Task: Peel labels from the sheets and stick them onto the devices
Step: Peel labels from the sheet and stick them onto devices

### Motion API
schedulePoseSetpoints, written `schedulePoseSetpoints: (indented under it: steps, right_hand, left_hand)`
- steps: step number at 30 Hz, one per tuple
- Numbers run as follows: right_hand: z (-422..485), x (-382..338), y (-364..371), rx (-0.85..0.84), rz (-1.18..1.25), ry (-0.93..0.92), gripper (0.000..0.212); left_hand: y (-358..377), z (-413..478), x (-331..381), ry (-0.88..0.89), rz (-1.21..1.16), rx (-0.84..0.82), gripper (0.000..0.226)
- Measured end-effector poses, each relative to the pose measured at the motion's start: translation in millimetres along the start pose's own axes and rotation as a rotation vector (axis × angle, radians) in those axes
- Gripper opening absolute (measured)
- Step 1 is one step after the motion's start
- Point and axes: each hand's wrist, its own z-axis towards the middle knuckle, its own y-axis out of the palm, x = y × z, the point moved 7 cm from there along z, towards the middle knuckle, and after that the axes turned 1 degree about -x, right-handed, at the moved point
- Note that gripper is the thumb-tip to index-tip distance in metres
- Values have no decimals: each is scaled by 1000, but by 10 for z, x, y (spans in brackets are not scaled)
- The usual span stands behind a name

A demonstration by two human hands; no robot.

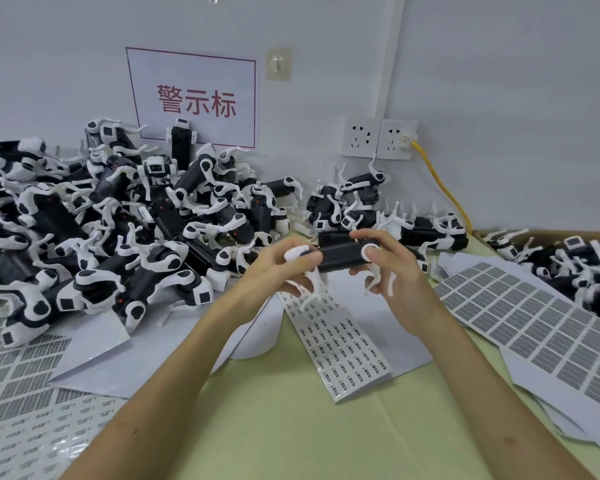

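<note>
I see both hands raised over the middle of the table point(291, 427), sharing one device point(343, 256). It has a black body with white ends, and thin white legs hang down between the palms. The left hand point(278, 271) grips the left white end, thumb on top and fingers curled under it. The right hand point(395, 275) holds the right end, thumb pressed on the round white cap and fingers curled close beneath the body. Neither hand is spread; both are wrapped round the device, which lies roughly level, left to right.

Directly below it on the table lies a long strip of small labels point(343, 344), running from under the hands toward the near right. Further right, a sheet of grey labels point(534, 327) rests on white paper, well apart from the hands. Another label sheet point(21, 368) sits at the near left.

A big pile of devices point(118, 216) fills the far left, and a smaller heap point(361, 199) sits just beyond the hands. More lie in a box point(548, 233) at the far right. On the wall I see a red-framed sign point(194, 98) and two sockets point(361, 136) with a yellow cable point(445, 191).
</note>
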Motion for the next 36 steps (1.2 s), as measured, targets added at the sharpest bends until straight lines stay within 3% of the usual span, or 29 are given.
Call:
schedulePoseSetpoints:
  steps: [5,7,9,12,13,15,17,18,25,28,31,36]
  right_hand:
    - [-12,-3,38,-21,31,4,35]
    - [-10,30,79,-39,31,14,36]
    - [-7,51,109,-49,99,41,43]
    - [28,108,26,25,260,102,48]
    - [39,140,-34,89,193,123,41]
    - [33,194,-154,198,-216,138,21]
    - [27,252,-185,222,-616,137,12]
    - [23,295,-174,213,-688,155,9]
    - [-41,464,21,18,-513,363,25]
    - [-69,437,145,-76,-394,324,35]
    - [-29,316,138,35,-431,195,33]
    - [-13,138,-12,209,-280,10,33]
  left_hand:
    - [167,-54,-103,-114,225,-220,57]
    - [239,-72,-163,-147,302,-254,48]
    - [248,-65,-183,-163,326,-228,37]
    - [159,-35,-184,-205,187,-90,42]
    - [120,-26,-178,-214,108,-36,48]
    - [27,-16,-147,-213,-40,65,57]
    - [-64,-21,-129,-212,-142,139,53]
    - [-102,-28,-135,-218,-191,170,46]
    - [-145,-65,-186,-232,-485,303,15]
    - [-158,-58,-166,-200,-515,318,11]
    - [-175,-60,-131,-165,-579,299,16]
    - [-242,-65,-144,-190,-671,313,22]
